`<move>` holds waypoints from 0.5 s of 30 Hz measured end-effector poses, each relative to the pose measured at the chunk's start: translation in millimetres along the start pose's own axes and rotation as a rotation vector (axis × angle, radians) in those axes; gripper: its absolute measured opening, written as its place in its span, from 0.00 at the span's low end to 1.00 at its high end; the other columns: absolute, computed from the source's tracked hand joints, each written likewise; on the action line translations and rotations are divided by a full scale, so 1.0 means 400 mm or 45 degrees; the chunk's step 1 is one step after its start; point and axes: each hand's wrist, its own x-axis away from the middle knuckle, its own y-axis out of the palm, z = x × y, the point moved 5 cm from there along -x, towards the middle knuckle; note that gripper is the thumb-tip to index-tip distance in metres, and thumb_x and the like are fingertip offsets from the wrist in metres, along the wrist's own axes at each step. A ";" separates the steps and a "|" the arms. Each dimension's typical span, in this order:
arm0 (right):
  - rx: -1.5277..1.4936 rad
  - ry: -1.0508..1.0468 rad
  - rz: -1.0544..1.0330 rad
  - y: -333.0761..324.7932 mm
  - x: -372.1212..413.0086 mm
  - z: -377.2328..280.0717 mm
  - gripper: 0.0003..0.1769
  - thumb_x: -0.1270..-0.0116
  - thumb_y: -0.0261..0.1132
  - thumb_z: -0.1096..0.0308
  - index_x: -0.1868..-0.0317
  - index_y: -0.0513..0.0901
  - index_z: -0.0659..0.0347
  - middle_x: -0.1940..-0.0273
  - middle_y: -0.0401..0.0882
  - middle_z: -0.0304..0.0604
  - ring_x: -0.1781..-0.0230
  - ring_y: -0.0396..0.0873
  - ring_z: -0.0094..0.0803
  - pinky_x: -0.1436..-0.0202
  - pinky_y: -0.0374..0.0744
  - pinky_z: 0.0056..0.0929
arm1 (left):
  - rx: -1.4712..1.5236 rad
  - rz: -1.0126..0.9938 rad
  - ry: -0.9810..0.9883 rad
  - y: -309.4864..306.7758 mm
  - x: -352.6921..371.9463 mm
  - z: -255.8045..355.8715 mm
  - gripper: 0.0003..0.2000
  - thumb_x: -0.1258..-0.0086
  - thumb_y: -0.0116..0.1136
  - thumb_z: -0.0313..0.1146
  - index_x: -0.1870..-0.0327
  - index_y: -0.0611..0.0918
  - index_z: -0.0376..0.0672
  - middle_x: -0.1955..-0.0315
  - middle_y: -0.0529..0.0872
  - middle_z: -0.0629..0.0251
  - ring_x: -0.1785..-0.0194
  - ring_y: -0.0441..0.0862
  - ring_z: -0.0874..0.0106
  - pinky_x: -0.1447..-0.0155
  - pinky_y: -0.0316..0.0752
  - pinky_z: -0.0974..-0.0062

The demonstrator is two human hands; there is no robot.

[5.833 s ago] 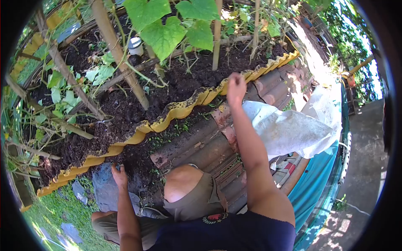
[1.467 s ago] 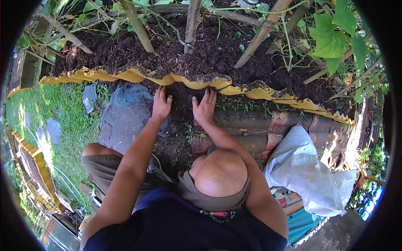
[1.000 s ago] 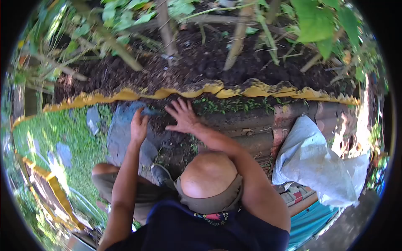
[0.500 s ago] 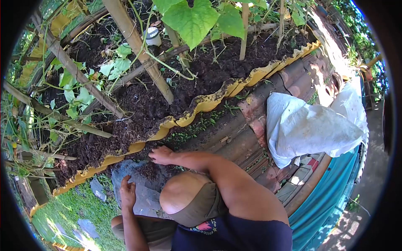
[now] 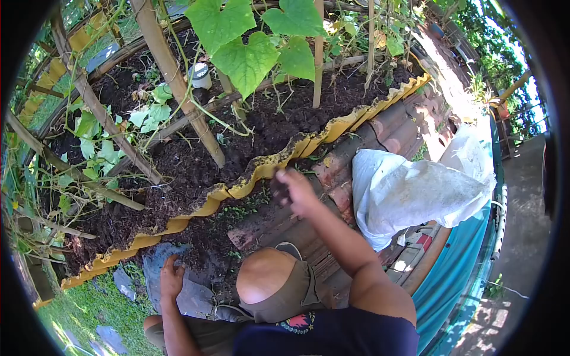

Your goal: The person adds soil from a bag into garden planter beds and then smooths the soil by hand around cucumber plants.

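My right hand point(image 5: 295, 191) is raised beside the wavy yellow edging point(image 5: 261, 172), its fingers loosely curled and apart. They look dark with soil and are partly blurred; I make out no object in them. Lower left, my left hand point(image 5: 171, 277) hangs over a grey slab point(image 5: 193, 291) with bent, parted fingers and nothing visible between them. Loose dark soil point(image 5: 205, 252) and small green weeds point(image 5: 243, 207) lie between the hands, along the outer side of the edging.
Behind the edging, a soil bed point(image 5: 184, 157) holds wooden poles point(image 5: 178, 80), leafy vines point(image 5: 246, 59) and a white cup point(image 5: 200, 76). Stacked clay tiles point(image 5: 332, 169) and a white sack point(image 5: 415, 190) lie to the right, near teal sheeting point(image 5: 454, 279). Grass point(image 5: 89, 308) is at lower left.
My right hand has lifted from the ground by the edging and moved right and up. My left hand stays low over the slab. The view has shifted slightly.
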 end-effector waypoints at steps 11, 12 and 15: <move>1.020 -0.805 1.064 -0.429 -0.376 -0.691 0.39 0.32 0.60 0.38 0.39 0.80 0.69 0.43 0.82 0.64 0.38 0.78 0.55 0.34 0.72 0.42 | 0.075 -0.011 0.003 -0.016 0.005 0.038 0.21 0.33 0.63 0.30 0.40 0.79 0.34 0.48 0.85 0.45 0.56 0.87 0.57 0.48 0.80 0.63; 1.097 -0.724 1.212 -0.438 -0.367 -0.712 0.39 0.32 0.59 0.39 0.39 0.80 0.68 0.42 0.81 0.63 0.38 0.78 0.55 0.33 0.72 0.42 | 0.068 -0.003 0.009 -0.015 0.006 0.039 0.21 0.33 0.63 0.30 0.40 0.79 0.34 0.48 0.85 0.45 0.56 0.87 0.57 0.48 0.80 0.63; 1.070 -0.711 1.303 -0.392 -0.290 -0.713 0.32 0.32 0.60 0.44 0.46 0.84 0.68 0.48 0.84 0.62 0.43 0.81 0.56 0.38 0.75 0.44 | 0.058 -0.004 -0.013 -0.016 0.011 0.029 0.21 0.33 0.63 0.30 0.39 0.78 0.34 0.48 0.85 0.44 0.57 0.87 0.56 0.48 0.80 0.62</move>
